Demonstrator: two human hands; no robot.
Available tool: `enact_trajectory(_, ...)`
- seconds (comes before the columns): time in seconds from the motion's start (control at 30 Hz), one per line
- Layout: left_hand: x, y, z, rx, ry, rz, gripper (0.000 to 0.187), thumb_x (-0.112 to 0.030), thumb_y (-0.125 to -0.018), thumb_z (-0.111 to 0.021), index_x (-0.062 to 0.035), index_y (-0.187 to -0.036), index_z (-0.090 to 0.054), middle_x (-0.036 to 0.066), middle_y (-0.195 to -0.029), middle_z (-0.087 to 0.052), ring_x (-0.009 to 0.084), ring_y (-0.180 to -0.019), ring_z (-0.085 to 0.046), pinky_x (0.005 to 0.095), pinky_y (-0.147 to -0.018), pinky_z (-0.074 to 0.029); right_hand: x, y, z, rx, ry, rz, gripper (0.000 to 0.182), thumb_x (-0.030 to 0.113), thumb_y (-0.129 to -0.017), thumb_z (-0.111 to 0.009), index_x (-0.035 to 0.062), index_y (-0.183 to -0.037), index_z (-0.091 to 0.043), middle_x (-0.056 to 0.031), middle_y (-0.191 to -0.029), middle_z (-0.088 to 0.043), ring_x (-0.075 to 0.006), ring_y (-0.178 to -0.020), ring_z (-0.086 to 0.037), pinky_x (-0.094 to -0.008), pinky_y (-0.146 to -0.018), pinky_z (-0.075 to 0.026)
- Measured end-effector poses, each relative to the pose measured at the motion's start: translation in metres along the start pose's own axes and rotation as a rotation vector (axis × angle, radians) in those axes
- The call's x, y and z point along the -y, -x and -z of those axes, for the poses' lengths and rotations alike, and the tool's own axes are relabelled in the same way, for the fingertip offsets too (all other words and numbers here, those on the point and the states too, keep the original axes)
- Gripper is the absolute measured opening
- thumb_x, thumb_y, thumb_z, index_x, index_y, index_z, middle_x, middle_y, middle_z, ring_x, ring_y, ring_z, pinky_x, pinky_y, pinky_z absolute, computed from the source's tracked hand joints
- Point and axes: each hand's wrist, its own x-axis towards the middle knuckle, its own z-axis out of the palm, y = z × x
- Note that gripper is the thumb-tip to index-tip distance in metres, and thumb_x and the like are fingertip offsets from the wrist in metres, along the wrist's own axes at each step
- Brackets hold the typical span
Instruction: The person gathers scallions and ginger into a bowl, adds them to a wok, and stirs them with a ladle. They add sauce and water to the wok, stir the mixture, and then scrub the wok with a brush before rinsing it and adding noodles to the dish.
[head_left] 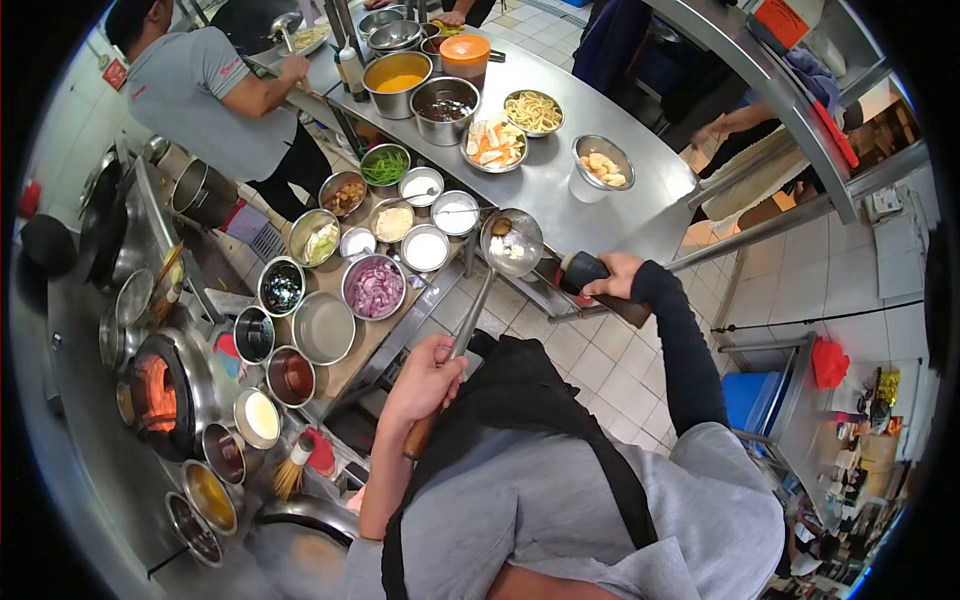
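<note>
My left hand [428, 378] is closed round the handle of a long metal ladle [474, 312] with a wooden grip end. The ladle's bowl [512, 243] holds a white substance and some brown matter. My right hand [617, 279], below a black sleeve, is wrapped round a dark bottle [583, 271] tilted sideways, its near end close beside the ladle bowl. What the bottle contains cannot be seen. To the left of the ladle stand bowls of white powder [425, 248] and a bowl of chopped purple onion [374, 288].
A steel counter [610, 228] carries a container of pale food pieces [603, 164], a bowl of noodles [533, 113] and large pots. A lit burner [157, 390] glows at left. A co-worker in grey [205, 90] stands at upper left; another person's hand [712, 130] shows at right.
</note>
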Motion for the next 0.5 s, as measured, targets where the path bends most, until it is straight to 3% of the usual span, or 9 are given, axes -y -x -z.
enact_trajectory(0.23, -0.002, 0.000, 0.000, 0.011, 0.023, 0.013, 0.028, -0.009, -0.099, -0.062, 0.0032, -0.122, -0.050, 0.003, -0.075, -0.058, 0.0101, -0.055, -0.055, 0.0265, -0.046, -0.044, -0.009, 0.035, 0.019, 0.007, 0.014, -0.018, 0.057, 0.043, -0.082, -0.079, -0.0023, -0.115, -0.070, -0.0244, -0.103, -0.074, -0.0378, -0.099, -0.071, -0.0425, -0.090, -0.054)
enact_trajectory(0.27, -0.001, 0.000, 0.000, 0.017, 0.026, 0.015, 0.029, -0.009, -0.100, -0.062, 0.0034, -0.122, -0.050, 0.003, -0.075, -0.058, 0.0100, -0.055, -0.055, 0.0264, -0.046, -0.044, -0.007, 0.036, 0.018, 0.015, -0.037, -0.046, 0.059, 0.043, -0.082, -0.081, -0.0043, -0.115, -0.069, -0.0238, -0.101, -0.074, -0.0332, -0.095, -0.071, -0.0400, -0.088, -0.054)
enact_trajectory(0.37, -0.002, -0.002, 0.001, 0.029, 0.032, 0.014, 0.030, -0.009, -0.100, -0.062, 0.0039, -0.124, -0.048, 0.003, -0.075, -0.058, 0.0098, -0.055, -0.055, 0.0262, -0.045, -0.044, -0.006, 0.028, 0.001, -0.050, -0.110, 0.001, 0.063, 0.047, -0.082, -0.080, -0.0055, -0.116, -0.068, -0.0247, -0.099, -0.073, -0.0315, -0.095, -0.071, -0.0395, -0.087, -0.054)
enact_trajectory(0.4, -0.005, -0.001, 0.001, 0.032, 0.036, 0.013, 0.031, -0.009, -0.100, -0.062, 0.0041, -0.125, -0.048, 0.004, -0.076, -0.059, 0.0097, -0.055, -0.055, 0.0261, -0.045, -0.044, 0.007, 0.029, -0.001, -0.044, -0.175, -0.027, 0.067, 0.052, -0.083, -0.078, -0.0048, -0.117, -0.069, -0.0250, -0.104, -0.074, -0.0349, -0.097, -0.071, -0.0407, -0.089, -0.054)
enact_trajectory(0.5, -0.014, 0.002, 0.000, 0.034, 0.057, -0.004, 0.033, -0.009, -0.100, -0.062, 0.0048, -0.127, -0.047, 0.004, -0.076, -0.059, 0.0097, -0.055, -0.055, 0.0259, -0.045, -0.044, -0.012, -0.001, -0.041, -0.114, -0.323, -0.047, 0.071, 0.055, -0.084, -0.077, -0.0050, -0.121, -0.068, -0.0229, -0.101, -0.073, -0.0313, -0.096, -0.070, -0.0386, -0.089, -0.054)
